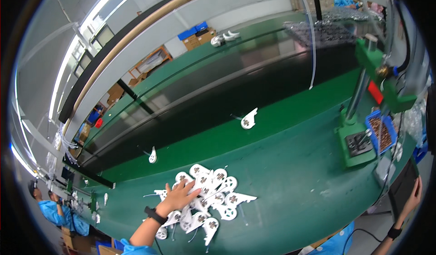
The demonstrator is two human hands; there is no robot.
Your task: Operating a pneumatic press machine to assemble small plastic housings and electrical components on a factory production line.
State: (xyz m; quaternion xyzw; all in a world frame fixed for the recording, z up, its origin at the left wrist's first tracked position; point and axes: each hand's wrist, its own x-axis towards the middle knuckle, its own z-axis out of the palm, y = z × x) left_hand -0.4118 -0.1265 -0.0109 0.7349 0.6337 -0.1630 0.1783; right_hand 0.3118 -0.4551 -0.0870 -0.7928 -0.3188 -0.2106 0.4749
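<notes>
My left hand [178, 197], a black band at its wrist, lies with fingers spread over a pile of white plastic parts [233, 199]. Each part has a round end with a pointed arm, several with metal pieces in the middle and thin wires trailing out. The hand covers some of the pile. At the far right edge, my right hand [412, 198] is stretched out beside a dark panel [398, 192] below the bench's side. Its fingers look straight and nothing shows in them.
On the green bench [290, 196] stands a green press [356, 141], with a blue bin [381, 132] of small copper-coloured pieces beside it. Single white parts [249, 118] lie near the dark conveyor [218, 87]. A clear hose [312, 59] hangs above. People in blue [61, 214] sit at far left.
</notes>
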